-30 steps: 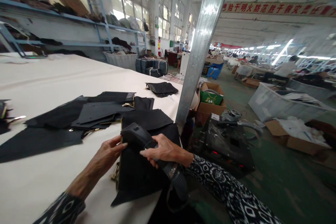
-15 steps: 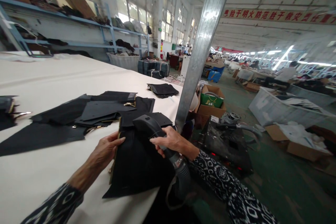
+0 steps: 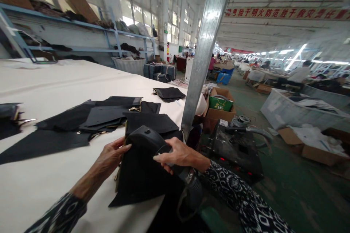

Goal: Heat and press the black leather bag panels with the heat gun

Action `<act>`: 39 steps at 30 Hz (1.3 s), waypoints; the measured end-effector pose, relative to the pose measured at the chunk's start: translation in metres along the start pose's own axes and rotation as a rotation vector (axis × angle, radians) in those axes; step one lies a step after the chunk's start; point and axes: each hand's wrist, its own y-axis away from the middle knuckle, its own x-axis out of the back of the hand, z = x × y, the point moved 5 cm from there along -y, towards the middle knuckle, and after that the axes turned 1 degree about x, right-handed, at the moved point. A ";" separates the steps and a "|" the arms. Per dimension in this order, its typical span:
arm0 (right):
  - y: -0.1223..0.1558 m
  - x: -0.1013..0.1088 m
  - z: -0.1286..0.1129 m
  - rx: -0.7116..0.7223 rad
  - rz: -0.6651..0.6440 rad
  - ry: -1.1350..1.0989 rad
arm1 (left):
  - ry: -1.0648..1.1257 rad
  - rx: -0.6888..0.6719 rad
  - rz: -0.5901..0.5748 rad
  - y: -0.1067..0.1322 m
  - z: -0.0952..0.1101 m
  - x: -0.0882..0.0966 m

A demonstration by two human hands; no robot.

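Note:
A black fabric piece (image 3: pixel 142 178) lies at the near edge of the white table (image 3: pixel 49 83). My left hand (image 3: pixel 111 157) rests on its left edge with the fingers stretched flat, holding it down. My right hand (image 3: pixel 177 156) is wrapped round the handle of a black steam iron (image 3: pixel 149 140), whose head sits on the upper part of the fabric. A thick grey hose (image 3: pixel 191 193) runs from the handle down off the table edge. Gold metal trim shows along the piece's left side.
More black fabric pieces (image 3: pixel 104 114) are spread across the table beyond, with a small stack (image 3: pixel 168 93) farther back. A slanted metal post (image 3: pixel 203 51) rises by the table edge. Cardboard boxes (image 3: pixel 220 105) and a black machine (image 3: pixel 236 149) stand on the floor at right.
The iron has slid back toward me and to the left over the fabric after going forward half a second ago. My left hand has stayed on the fabric's left edge.

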 end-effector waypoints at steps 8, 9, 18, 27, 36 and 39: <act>-0.005 -0.001 -0.011 0.001 -0.064 0.024 | -0.075 -0.062 -0.006 0.001 0.004 -0.005; -0.007 -0.004 -0.011 0.009 -0.075 0.024 | -0.087 -0.074 0.001 0.000 0.004 -0.004; 0.006 -0.025 -0.030 0.013 -0.168 0.054 | -0.112 -0.175 0.024 0.008 0.001 0.003; 0.024 0.018 0.018 -0.112 0.074 0.067 | 0.041 0.065 0.071 0.001 -0.018 0.016; 0.019 0.013 0.038 -0.177 0.058 0.029 | 0.051 0.085 0.082 -0.001 -0.021 0.014; 0.006 0.002 0.038 -0.155 0.016 0.030 | 0.042 0.093 0.055 0.003 -0.019 0.012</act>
